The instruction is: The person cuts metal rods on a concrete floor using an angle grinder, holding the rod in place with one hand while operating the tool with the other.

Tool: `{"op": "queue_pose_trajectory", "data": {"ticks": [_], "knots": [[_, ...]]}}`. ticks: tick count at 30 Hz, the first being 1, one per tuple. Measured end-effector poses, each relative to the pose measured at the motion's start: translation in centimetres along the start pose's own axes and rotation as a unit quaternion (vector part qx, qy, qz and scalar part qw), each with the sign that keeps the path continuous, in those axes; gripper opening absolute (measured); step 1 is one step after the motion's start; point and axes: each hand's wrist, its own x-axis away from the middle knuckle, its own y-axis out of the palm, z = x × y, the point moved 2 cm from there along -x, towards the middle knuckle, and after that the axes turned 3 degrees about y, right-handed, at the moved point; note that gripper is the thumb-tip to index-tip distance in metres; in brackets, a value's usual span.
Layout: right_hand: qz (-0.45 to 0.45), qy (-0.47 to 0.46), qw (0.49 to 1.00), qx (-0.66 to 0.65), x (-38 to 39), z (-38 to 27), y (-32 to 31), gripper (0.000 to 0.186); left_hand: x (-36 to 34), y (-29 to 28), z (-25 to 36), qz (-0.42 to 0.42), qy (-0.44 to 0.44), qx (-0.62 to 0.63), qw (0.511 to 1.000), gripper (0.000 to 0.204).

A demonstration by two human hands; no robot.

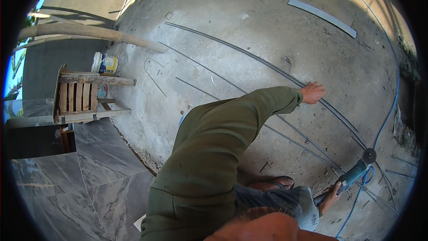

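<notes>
My left hand (313, 92), at the end of a long green sleeve, is closed around a pair of long thin metal rods (263, 61) on the concrete floor. At the lower right my right hand (331, 197) grips the body of a teal angle grinder (355, 172). Its round dark disc (369, 155) stands over the rods near their right-hand end; whether it touches them I cannot tell. Two more thin rods (209, 70) lie roughly alongside, passing under my left arm. Several shorter rod pieces (387, 183) lie around the grinder.
A blue cord (396, 85) runs along the right side. A flat pale metal strip (322, 17) lies at the far right. A wooden chair (80, 93), a white bucket (105, 64) and bamboo poles (89, 32) are at left. Grey marbled tiles (100, 174) border the concrete.
</notes>
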Motion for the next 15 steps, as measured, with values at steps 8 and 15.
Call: {"op": "queue_pose_trajectory", "data": {"ticks": [8,15], "knots": [[0.003,-0.007,1.000,0.007,-0.5,0.8,-0.3,0.046,0.6,-0.2,-0.1,-0.012,-0.013,0.003,1.000,0.024],[0.009,0.013,1.000,-0.001,0.4,-0.7,-0.4,0.038,0.5,-0.5,-0.1,0.023,0.017,0.084,0.996,0.016]]}}
